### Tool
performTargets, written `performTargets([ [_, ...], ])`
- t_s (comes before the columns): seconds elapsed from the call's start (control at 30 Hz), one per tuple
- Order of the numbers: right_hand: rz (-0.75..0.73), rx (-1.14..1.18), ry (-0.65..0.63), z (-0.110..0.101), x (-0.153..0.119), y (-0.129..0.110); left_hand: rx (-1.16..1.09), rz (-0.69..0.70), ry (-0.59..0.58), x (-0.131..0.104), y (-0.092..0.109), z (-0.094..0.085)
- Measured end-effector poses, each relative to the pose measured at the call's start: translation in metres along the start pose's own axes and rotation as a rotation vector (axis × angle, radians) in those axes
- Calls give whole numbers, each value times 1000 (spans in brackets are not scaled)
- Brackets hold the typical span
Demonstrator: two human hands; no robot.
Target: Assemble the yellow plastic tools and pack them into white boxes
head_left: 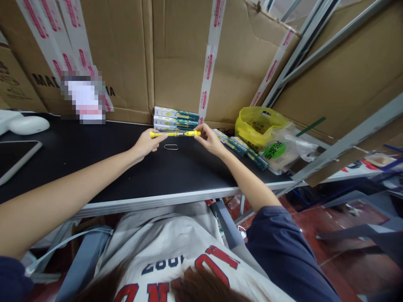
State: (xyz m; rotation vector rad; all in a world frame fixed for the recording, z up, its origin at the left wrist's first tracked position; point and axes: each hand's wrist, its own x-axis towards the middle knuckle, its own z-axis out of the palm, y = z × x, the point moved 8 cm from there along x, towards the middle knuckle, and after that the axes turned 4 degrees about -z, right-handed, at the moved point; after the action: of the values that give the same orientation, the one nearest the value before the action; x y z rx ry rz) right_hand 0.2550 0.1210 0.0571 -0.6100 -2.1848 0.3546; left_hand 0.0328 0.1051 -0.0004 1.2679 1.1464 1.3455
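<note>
A slim yellow pen-like tool [171,134] is held level above the black tabletop, spanning both hands. My left hand [147,141] is closed around its left end, and my right hand [209,140] pinches the thicker yellow piece [191,133] at its right end. Between the hands, a thin, partly metallic stretch shows; whether the two pieces are joined there I cannot tell. A bent wire clip [171,147] lies on the table just below the tool. Behind the hands is a stack of slim printed boxes [174,118], and more such boxes [241,147] lie to the right.
Tall cardboard [176,54] stands along the back of the black table [151,176]. At the right are a yellow plastic bag [260,126], a clear bag [280,151] and a metal frame [333,149]. A tablet-like device [15,157] and a white object [28,124] lie left.
</note>
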Motion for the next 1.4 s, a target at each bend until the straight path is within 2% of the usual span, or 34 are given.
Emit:
performTargets([
  [0.17,6,58,-56,6,0,2,-6,4,-9,1,-2,0],
  [0.4,69,253,-80,13,0,11,-11,5,-12,1,-1,0],
  [0.67,82,373,-103,17,1,15,-13,9,-22,2,-1,1],
  [0.83,93,329,-60,12,0,17,-8,15,-28,2,-1,1],
  [1.07,6,75,70,-6,2,8,-14,10,-10,0,1,2],
  [1.4,-7,82,-13,3,0,8,-8,14,-15,1,-1,1],
])
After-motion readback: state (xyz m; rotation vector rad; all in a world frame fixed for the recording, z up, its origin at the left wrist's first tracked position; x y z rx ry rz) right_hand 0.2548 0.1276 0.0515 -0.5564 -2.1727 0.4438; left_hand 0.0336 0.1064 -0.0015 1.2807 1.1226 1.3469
